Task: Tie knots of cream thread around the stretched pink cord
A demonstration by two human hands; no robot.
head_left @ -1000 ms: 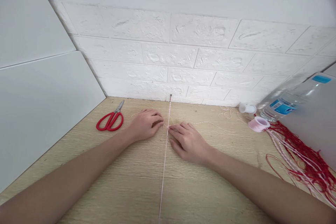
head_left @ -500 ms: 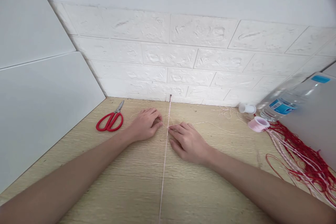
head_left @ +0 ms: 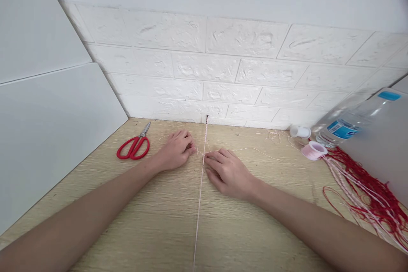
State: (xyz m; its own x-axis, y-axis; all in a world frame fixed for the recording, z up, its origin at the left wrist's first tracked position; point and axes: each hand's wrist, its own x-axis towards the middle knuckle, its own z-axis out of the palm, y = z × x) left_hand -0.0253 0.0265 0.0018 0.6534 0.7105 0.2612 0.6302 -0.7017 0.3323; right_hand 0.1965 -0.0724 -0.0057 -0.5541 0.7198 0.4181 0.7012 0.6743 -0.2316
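Note:
A pale pink cord (head_left: 199,204) runs taut from a small dark fixing at the foot of the wall toward me, its far part looking braided. Left of it, my left hand (head_left: 177,151) is closed in a pinch on a thin pale thread. My right hand (head_left: 228,172) lies just right of the cord, with thumb and index finger apart and the index fingertip at the spot where thread crosses the cord. Whether those fingers grip anything is too small to tell. A loose thread (head_left: 255,149) trails right from behind my right hand.
Red-handled scissors (head_left: 134,146) lie left of my left hand. At the right are a white spool (head_left: 300,131), a pink thread spool (head_left: 314,151), a water bottle (head_left: 347,127) and a heap of red and pink cords (head_left: 369,191). A white brick-patterned wall (head_left: 223,68) stands behind the table.
My left hand has drawn slightly left, away from the cord, with the thread between its fingers. My right hand stays in place by the cord.

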